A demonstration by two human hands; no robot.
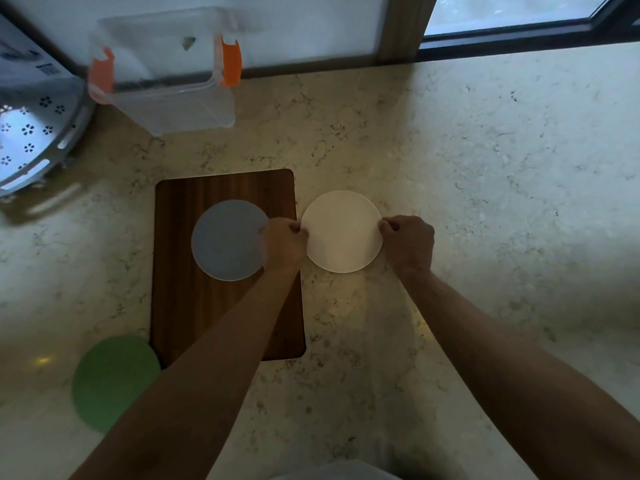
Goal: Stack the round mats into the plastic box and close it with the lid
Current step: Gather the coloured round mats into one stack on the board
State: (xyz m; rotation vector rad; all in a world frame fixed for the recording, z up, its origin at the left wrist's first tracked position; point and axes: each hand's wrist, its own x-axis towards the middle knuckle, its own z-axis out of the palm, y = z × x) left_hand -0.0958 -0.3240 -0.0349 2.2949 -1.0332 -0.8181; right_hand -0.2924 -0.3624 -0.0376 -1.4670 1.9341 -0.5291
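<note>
Three round mats lie outside the clear plastic box (166, 91), which stands open by the wall with its orange clips up. Left hand (285, 242) and right hand (408, 245) pinch opposite edges of the white mat (343, 233) on the counter (485, 185). Grey mat (225, 240) rests on the wooden board (194, 306); green mat (110, 379) lies nearer. No stacking done yet, and I cannot pick out the lid.

Three round mats are out: a white mat (341, 232) at the centre of the frame, a grey mat (227, 240) just left of it, and a green mat (112, 381) at the lower left. One clear plastic box (166, 88) sits at the upper left, carrying two orange clips (231, 62). One wooden board (207, 306) lies mid-frame. Two hands are in view, the left hand (284, 242) and the right hand (408, 242).
</note>
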